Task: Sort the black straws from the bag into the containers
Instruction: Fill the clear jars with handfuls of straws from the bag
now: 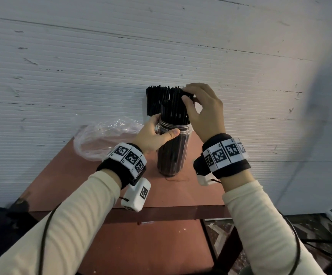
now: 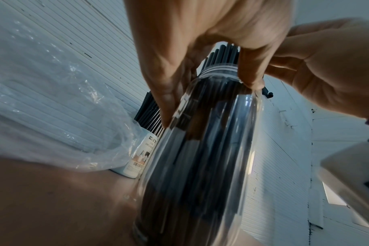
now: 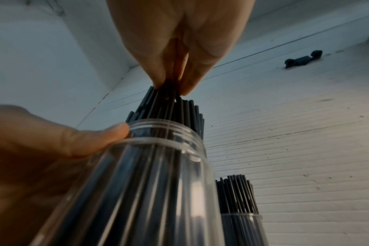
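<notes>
A tall clear jar (image 1: 173, 151) packed with black straws (image 1: 173, 108) stands on the red-brown table (image 1: 81, 175). My left hand (image 1: 162, 130) grips the jar just below its threaded neck, thumb in front. My right hand (image 1: 186, 94) pinches the tops of several straws that stick out of the jar. In the right wrist view my fingertips (image 3: 158, 78) close on that bunch of straws (image 3: 171, 106) above the jar (image 3: 147, 183). A second container (image 1: 148, 117) full of straws stands behind, against the wall, mostly hidden by the jar.
A crumpled clear plastic bag (image 1: 105, 135) lies on the table to the left of the jar, by the wall. The white ribbed wall (image 1: 161, 56) stands right behind both containers. The table's front edge (image 1: 161, 213) is near my wrists, with floor below.
</notes>
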Demonstrator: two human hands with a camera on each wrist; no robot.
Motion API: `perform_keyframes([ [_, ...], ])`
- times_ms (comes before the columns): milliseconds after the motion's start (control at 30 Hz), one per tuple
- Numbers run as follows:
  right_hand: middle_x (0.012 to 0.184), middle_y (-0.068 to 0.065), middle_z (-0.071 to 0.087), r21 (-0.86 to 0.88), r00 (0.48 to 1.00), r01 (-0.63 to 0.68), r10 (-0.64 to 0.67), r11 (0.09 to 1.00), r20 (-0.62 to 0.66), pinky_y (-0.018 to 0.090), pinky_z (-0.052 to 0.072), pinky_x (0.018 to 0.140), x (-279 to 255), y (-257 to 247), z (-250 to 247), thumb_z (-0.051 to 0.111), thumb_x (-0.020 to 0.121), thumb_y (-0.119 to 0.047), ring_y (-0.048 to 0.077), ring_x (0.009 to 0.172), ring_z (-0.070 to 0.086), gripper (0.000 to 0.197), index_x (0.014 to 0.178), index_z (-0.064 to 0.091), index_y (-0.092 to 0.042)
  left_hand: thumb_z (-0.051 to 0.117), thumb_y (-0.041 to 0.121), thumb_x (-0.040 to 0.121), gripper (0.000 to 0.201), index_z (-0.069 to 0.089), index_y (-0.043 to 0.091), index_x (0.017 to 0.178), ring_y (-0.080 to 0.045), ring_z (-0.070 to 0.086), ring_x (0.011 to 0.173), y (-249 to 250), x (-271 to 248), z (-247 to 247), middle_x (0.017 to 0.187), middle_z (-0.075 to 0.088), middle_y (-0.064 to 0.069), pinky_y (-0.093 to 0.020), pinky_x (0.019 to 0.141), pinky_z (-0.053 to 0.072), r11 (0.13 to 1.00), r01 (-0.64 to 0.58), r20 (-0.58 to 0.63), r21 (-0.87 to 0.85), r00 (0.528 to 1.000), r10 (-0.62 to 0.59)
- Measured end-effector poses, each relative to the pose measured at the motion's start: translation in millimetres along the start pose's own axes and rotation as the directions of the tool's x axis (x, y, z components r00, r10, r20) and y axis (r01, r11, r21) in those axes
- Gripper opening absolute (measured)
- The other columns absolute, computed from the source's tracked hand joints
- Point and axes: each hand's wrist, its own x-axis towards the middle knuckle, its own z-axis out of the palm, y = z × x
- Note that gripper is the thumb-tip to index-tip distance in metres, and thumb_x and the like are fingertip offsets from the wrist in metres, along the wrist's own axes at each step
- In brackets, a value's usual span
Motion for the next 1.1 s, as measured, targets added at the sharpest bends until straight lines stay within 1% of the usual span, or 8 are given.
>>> perform_keyframes([
  [100,0.103,0.004,0.067,0.004,1.000,0.013,-0.013,1.000,0.004,0.030,0.054,0.086,2,0,-1,0.061,0.089,-0.006,0.013,0.096,0.063,0.016,0.100,0.072,-0.003,0.074,0.032,0.082,0.065,0.041,0.023,0.138,-0.001,0.052,0.110,1,0,-1,0.115,0.056,0.018,-0.020,0.095,0.038,1.000,-0.002,0.005,0.014,1.000,0.002],
  [367,0.103,0.003,0.070,-0.004,1.000,-0.009,0.009,1.000,0.017,0.011,0.046,0.087,-11,3,-2,0.064,0.089,-0.007,0.002,0.097,0.060,0.016,0.102,0.072,-0.006,0.076,0.039,0.078,0.071,0.041,0.023,0.138,-0.010,0.050,0.124,-3,4,-4,0.128,0.056,0.010,-0.031,0.107,0.038,0.999,-0.008,0.005,0.032,1.000,0.008],
  [500,0.106,0.003,0.069,-0.023,1.000,0.002,-0.002,1.000,-0.004,0.003,0.039,0.089,-22,3,1,0.063,0.089,-0.006,-0.002,0.100,0.056,0.017,0.105,0.071,-0.005,0.078,0.052,0.063,0.086,0.044,0.023,0.136,-0.010,0.050,0.125,-4,4,-2,0.130,0.057,0.009,-0.037,0.110,0.038,1.000,-0.015,0.004,-0.015,1.000,0.015],
  [633,0.110,0.003,0.069,-0.019,1.000,-0.007,0.008,1.000,0.019,0.011,0.042,0.094,-22,3,1,0.062,0.090,-0.007,0.006,0.105,0.059,0.019,0.108,0.070,-0.007,0.079,0.035,0.076,0.074,0.043,0.017,0.138,-0.009,0.051,0.123,-6,5,-1,0.129,0.056,0.007,-0.038,0.110,0.039,0.997,-0.029,-0.007,-0.066,1.000,0.028],
  [767,0.129,-0.001,0.060,0.007,0.996,-0.024,0.023,1.000,0.091,0.024,0.039,0.106,-19,5,-11,0.061,0.091,-0.009,0.012,0.124,0.052,0.035,0.125,0.063,-0.014,0.077,0.046,0.066,0.083,0.043,0.020,0.136,-0.009,0.050,0.125,-8,6,-1,0.130,0.056,0.010,-0.037,0.111,0.039,0.996,-0.027,-0.005,-0.080,1.000,0.027],
  [900,0.136,-0.002,0.049,0.059,0.982,-0.185,0.182,0.981,0.059,0.022,0.045,0.096,-17,6,-22,0.064,0.089,-0.015,0.011,0.119,0.051,0.054,0.139,0.045,-0.020,0.078,0.045,0.067,0.080,0.043,0.023,0.136,-0.010,0.050,0.126,-9,7,-2,0.130,0.055,0.011,-0.039,0.111,0.039,0.997,-0.023,-0.001,-0.079,1.000,0.024],
  [1000,0.115,0.002,0.056,0.014,0.950,-0.309,0.308,0.951,0.042,0.017,0.046,0.076,-16,8,-24,0.069,0.085,-0.022,0.011,0.095,0.057,0.037,0.118,0.054,-0.015,0.078,0.034,0.077,0.070,0.043,0.022,0.136,-0.009,0.048,0.126,-9,6,-2,0.128,0.055,0.012,-0.039,0.112,0.037,0.997,-0.025,0.001,-0.070,1.000,0.025],
  [1100,0.088,0.000,0.066,-0.014,0.929,-0.340,0.339,0.940,0.147,0.018,0.046,0.067,-15,6,-23,0.065,0.087,-0.016,0.007,0.075,0.060,0.005,0.089,0.061,-0.016,0.074,0.024,0.082,0.063,0.042,0.019,0.136,-0.004,0.049,0.119,-5,5,-1,0.116,0.054,0.020,-0.035,0.112,0.037,0.997,-0.022,-0.002,-0.069,1.000,0.022],
])
